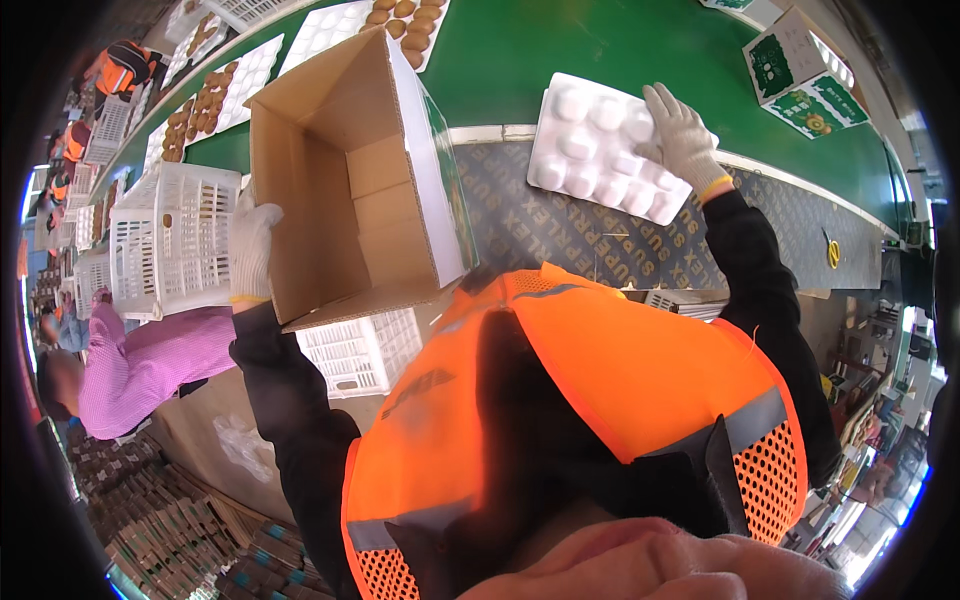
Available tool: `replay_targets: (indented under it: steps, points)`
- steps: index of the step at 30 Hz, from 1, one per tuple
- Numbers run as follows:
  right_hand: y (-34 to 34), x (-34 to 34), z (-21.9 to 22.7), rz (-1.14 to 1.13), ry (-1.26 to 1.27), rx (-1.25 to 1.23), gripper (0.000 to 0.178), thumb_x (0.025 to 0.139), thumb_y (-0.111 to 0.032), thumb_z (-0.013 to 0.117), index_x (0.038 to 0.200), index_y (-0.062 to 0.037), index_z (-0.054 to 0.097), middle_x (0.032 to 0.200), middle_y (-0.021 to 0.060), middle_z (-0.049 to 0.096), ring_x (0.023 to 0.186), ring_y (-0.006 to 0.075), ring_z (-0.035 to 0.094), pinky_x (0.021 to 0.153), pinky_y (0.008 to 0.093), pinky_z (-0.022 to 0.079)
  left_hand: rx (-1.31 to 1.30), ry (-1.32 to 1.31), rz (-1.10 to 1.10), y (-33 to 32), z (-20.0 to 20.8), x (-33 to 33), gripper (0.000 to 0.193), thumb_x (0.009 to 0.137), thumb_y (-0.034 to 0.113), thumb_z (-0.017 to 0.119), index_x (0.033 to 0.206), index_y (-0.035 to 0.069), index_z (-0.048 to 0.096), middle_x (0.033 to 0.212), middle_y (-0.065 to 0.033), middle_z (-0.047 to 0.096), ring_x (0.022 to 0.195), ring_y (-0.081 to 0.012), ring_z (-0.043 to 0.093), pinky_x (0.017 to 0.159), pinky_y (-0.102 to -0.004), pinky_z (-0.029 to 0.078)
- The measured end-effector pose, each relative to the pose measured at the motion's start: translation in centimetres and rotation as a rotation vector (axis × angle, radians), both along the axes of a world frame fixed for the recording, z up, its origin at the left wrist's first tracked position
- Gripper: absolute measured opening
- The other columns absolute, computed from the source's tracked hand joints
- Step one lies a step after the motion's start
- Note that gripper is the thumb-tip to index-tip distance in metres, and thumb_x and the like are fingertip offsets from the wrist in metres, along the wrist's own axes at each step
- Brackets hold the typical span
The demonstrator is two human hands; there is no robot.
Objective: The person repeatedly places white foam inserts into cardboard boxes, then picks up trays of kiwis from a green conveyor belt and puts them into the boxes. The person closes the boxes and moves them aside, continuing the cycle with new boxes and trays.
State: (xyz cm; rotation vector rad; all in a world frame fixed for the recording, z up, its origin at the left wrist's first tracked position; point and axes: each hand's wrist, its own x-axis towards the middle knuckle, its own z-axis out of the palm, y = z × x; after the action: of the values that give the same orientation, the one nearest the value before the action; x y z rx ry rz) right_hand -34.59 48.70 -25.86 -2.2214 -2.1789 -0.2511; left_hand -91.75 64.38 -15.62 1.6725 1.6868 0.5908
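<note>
Head view: cardboard box (320,195) tilted, mouth toward wearer, bare brown inside. Left hand (254,250), gloved, at its left wall: thumb over the edge, looks clamped on the wall, other fingers partly hidden. White moulded tray (600,150) to the right of box, across the edge of green belt (500,65) and dark tabletop (790,235). Right hand (688,145), gloved, on the tray's far right corner, thumb spread from fingers; cannot tell if they pinch it. Brown fruit (412,30) in trays just beyond box; white crate (180,240) left of it; yellow scissors (832,253) well to its right. Step, my read: box steadied while tray is handled. Next move probably calls for a secure edge grip, box mouth kept clear.
</note>
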Motion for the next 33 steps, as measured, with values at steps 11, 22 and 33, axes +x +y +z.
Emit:
replay_targets:
  steps: [11, 22, 33]
  points:
    - [4.0, 3.2, -7.8, -0.188, 0.818, -0.669, 0.061, 0.079, -0.037, 0.084, 0.12, 0.0049, 0.066, 0.103, 0.0199, 0.073, 0.091, 0.0295, 0.072, 0.082, 0.0367, 0.056, -0.031, -0.336, 0.263, -6.3, -0.8, -0.8, 0.072, 0.077, 0.001, 0.049, 0.149, 0.002, 0.047, 0.111, -0.0073, 0.064, 0.088, -0.0137, 0.058, 0.076, -0.0246, 0.05]
    - [-0.1, -5.6, -11.4, -0.367, 1.798, -0.594, 0.038, 0.085, -0.011, 0.074, 0.119, 0.0032, 0.064, 0.106, 0.0061, 0.068, 0.091, 0.0163, 0.066, 0.078, 0.0318, 0.056, -0.146, -0.4, 0.274, -5.8, 0.3, -2.3, 0.031, 0.089, 0.017, 0.057, 0.112, -0.002, 0.066, 0.098, -0.0072, 0.068, 0.088, -0.0166, 0.064, 0.079, -0.0298, 0.052]
    - [-1.2, -7.5, 4.5, -0.369, 1.802, 0.004, 0.056, 0.096, -0.029, 0.061, 0.137, 0.0082, 0.05, 0.123, 0.0195, 0.065, 0.105, 0.0257, 0.068, 0.089, 0.0359, 0.06, -0.267, -1.077, 0.31, -5.6, -5.0, -2.9, 0.032, 0.093, 0.021, 0.06, 0.119, 0.003, 0.063, 0.1, -0.0094, 0.068, 0.086, -0.0203, 0.068, 0.077, -0.0339, 0.059]
